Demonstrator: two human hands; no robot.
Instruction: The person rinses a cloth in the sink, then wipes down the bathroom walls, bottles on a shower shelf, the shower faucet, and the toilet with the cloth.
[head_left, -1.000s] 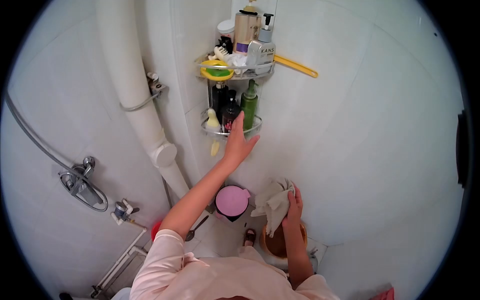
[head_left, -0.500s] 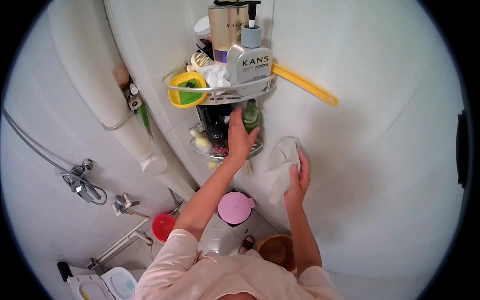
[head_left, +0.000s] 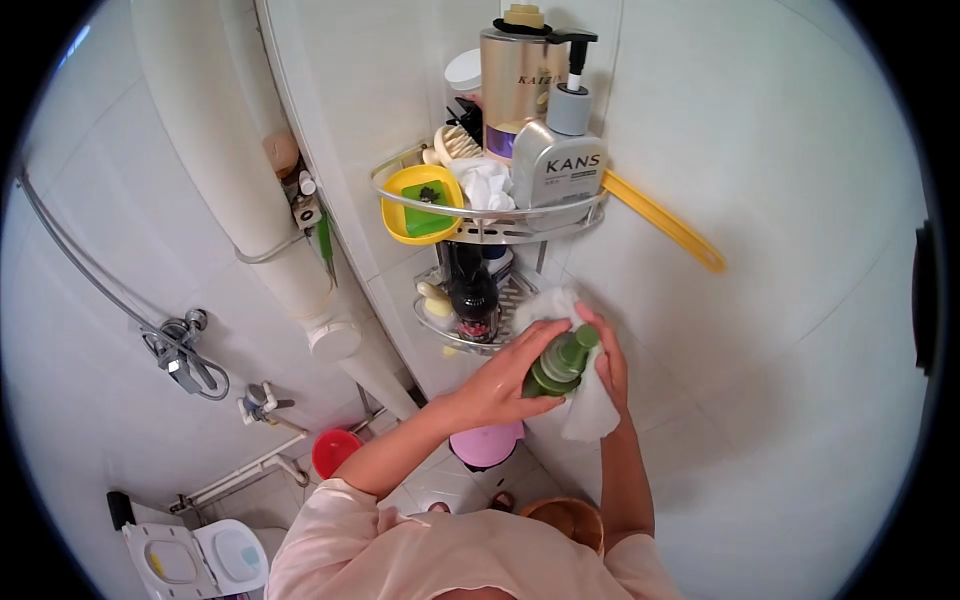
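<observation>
My left hand (head_left: 500,383) is wrapped round a green pump bottle (head_left: 558,366), held tilted in front of the corner shelf. A whitish cloth (head_left: 590,412) lies in my right hand (head_left: 613,362), whose fingers press it against the bottle's right side. Just behind, the lower shelf (head_left: 512,300) carries a dark bottle (head_left: 474,300) and a pale yellow item (head_left: 436,303). Above it, the upper shelf (head_left: 490,234) holds a silver KANS pump bottle (head_left: 560,165), a gold KAIZI-marked bottle (head_left: 515,85), a yellow soap dish (head_left: 400,221) with a green piece inside, and a bristled brush (head_left: 458,143).
A yellow handle (head_left: 670,225) sticks out right of the upper shelf. A thick white pipe (head_left: 210,140) runs down at left, near the shower tap (head_left: 180,355). Below stand a pink-lidded bin (head_left: 487,447), a red bucket (head_left: 334,455), a brown tub (head_left: 568,522) and a toilet (head_left: 235,560).
My left hand has come off the lower shelf with the green bottle, down and to the right. My right hand has brought the cloth up against it. The view has shifted.
</observation>
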